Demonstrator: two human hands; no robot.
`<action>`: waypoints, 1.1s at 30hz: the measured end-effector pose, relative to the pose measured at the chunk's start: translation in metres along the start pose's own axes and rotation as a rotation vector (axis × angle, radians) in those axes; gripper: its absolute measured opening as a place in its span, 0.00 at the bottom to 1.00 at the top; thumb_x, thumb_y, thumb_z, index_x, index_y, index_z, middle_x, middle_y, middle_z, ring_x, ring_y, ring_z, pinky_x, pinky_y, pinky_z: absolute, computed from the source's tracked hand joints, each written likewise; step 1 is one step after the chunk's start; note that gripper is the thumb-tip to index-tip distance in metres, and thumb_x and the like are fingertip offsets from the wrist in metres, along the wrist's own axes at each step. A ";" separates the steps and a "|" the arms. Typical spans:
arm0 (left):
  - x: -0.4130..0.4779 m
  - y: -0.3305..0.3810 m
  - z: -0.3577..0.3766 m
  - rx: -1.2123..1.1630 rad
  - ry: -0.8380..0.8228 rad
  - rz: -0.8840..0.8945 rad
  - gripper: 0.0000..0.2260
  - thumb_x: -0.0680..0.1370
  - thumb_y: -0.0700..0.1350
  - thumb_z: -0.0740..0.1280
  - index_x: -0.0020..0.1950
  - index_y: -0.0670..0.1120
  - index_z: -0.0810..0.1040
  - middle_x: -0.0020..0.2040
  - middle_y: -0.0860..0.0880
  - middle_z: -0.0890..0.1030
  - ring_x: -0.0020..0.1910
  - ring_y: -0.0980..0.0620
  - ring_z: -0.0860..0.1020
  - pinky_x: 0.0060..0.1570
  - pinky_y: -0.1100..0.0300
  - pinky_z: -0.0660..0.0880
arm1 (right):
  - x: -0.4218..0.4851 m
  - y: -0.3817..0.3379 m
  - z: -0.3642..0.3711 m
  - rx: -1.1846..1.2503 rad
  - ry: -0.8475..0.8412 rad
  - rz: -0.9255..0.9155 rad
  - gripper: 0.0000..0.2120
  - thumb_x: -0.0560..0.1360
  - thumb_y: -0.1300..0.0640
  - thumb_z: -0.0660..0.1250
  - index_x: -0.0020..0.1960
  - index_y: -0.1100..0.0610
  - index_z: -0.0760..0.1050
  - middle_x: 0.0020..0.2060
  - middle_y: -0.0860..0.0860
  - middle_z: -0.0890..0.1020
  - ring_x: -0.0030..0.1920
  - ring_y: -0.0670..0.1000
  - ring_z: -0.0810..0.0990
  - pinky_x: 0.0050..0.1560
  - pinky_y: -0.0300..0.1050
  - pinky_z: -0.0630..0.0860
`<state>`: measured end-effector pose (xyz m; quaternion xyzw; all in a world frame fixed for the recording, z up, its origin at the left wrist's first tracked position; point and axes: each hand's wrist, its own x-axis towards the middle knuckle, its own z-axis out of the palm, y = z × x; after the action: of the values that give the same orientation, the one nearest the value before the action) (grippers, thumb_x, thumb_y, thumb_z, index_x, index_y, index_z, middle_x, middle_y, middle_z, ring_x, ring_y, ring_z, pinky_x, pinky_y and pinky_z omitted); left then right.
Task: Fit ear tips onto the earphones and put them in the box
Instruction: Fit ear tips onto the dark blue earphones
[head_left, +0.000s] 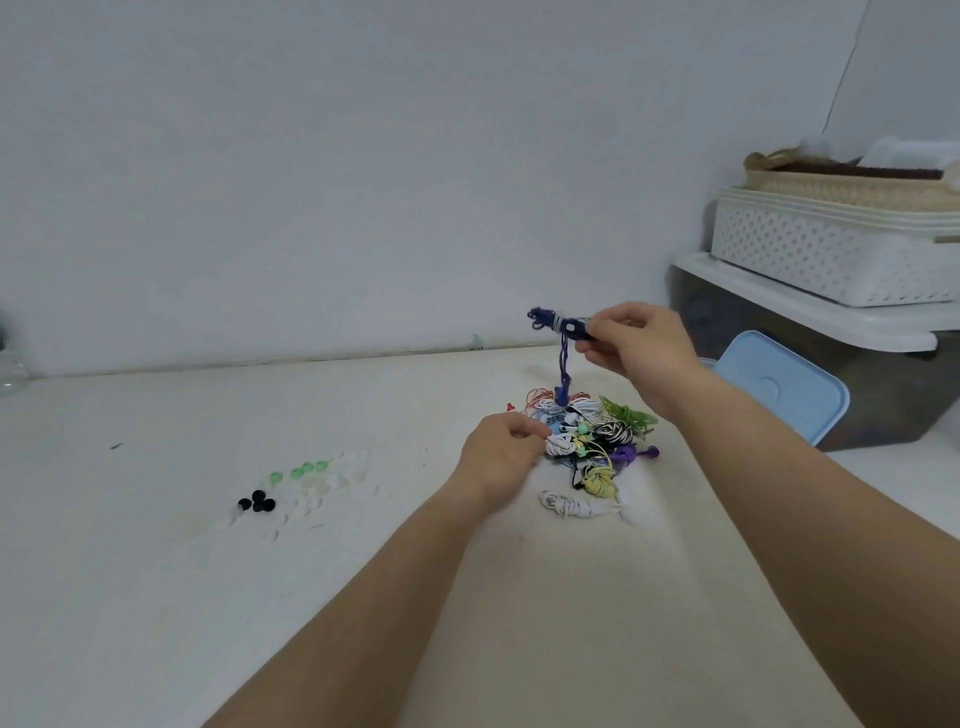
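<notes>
While right fingers pinch blue earphones, left fingers curled at earphone pile, grip unclear.

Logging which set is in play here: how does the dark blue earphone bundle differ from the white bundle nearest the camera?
The dark blue earphones are held in the air, pinched by the right hand; the white bundle lies untouched on the table. A blue cord hangs down to the pile; the white cord is mostly coiled. Both are wired sets wound into bundles.
</notes>
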<state>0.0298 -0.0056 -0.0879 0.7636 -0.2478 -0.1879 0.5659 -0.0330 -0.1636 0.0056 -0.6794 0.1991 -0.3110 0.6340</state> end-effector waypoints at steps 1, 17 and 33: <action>0.000 0.001 -0.001 0.010 -0.007 -0.001 0.08 0.75 0.40 0.67 0.48 0.51 0.84 0.46 0.50 0.82 0.40 0.55 0.76 0.47 0.62 0.70 | 0.000 -0.006 0.003 0.037 0.006 -0.006 0.01 0.77 0.67 0.68 0.48 0.65 0.78 0.43 0.60 0.84 0.39 0.53 0.86 0.44 0.41 0.84; -0.055 0.036 -0.082 -1.045 -0.106 -0.187 0.15 0.77 0.36 0.59 0.61 0.37 0.78 0.57 0.35 0.82 0.50 0.37 0.83 0.53 0.51 0.80 | -0.041 -0.026 0.070 0.214 -0.199 0.077 0.02 0.77 0.66 0.68 0.45 0.63 0.78 0.41 0.58 0.86 0.41 0.52 0.86 0.41 0.39 0.82; -0.078 -0.018 -0.124 -0.248 0.140 -0.109 0.10 0.77 0.28 0.65 0.55 0.36 0.80 0.50 0.35 0.84 0.43 0.45 0.85 0.47 0.60 0.83 | -0.082 0.060 0.096 -0.407 -0.104 0.082 0.03 0.70 0.60 0.71 0.38 0.58 0.81 0.30 0.51 0.85 0.42 0.55 0.86 0.50 0.55 0.83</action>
<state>0.0402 0.1404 -0.0684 0.7115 -0.1409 -0.1934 0.6606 -0.0207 -0.0454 -0.0676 -0.8001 0.2521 -0.2028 0.5051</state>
